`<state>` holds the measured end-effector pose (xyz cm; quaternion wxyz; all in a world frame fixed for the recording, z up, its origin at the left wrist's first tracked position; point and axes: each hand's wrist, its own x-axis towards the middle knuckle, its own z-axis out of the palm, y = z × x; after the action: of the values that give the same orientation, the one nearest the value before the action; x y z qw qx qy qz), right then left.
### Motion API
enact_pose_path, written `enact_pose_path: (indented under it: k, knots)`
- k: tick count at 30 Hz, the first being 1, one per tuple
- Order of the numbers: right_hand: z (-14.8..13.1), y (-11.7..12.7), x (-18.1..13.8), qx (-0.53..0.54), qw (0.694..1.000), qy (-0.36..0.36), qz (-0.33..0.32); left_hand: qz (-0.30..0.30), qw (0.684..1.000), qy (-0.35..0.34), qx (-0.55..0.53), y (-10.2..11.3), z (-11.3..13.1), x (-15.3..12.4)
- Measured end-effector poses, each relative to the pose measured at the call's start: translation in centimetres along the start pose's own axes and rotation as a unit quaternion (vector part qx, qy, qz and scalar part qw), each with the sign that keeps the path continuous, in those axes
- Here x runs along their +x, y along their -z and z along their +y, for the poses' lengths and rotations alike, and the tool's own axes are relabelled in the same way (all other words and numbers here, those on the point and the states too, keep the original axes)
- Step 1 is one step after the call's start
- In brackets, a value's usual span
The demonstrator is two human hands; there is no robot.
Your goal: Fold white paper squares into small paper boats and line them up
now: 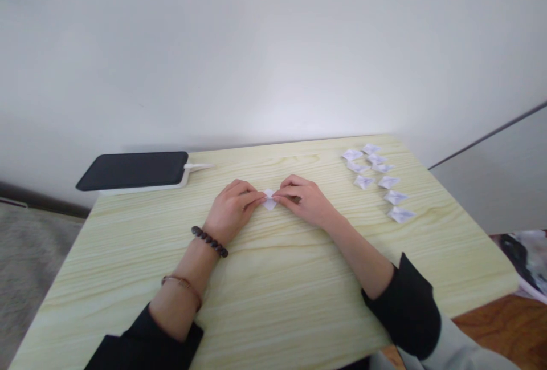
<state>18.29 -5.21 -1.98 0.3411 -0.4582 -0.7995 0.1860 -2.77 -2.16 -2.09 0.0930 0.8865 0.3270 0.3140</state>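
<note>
A small white piece of folded paper (pixel 269 203), roughly diamond-shaped, is held between my two hands above the middle of the table. My left hand (pixel 233 206), with a dark bead bracelet at its wrist, pinches the paper's left corner between thumb and fingers. On the opposite side, my right hand (pixel 305 200) grips the right corner in the same way. The fingertips cover both side corners. Off to the right lie several small folded white paper boats (pixel 395 196), set out in two loose rows.
The wood-grain table (pixel 273 290) stands against a white wall (pixel 273 51). At the back left, a black phone (pixel 134 169) lies on a white block, with a white cable plug (pixel 199 166) at its right end. Beyond the table's right edge some cloth-like items (pixel 527 256) are partly visible.
</note>
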Motion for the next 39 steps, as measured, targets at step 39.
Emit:
enact_pose_path:
  k: [39]
  knots:
    - [-1.1,-0.7,0.2,-0.074,0.996,-0.054,-0.005,-0.019,0.991,0.107,-0.074,0.1,1.3,0.7]
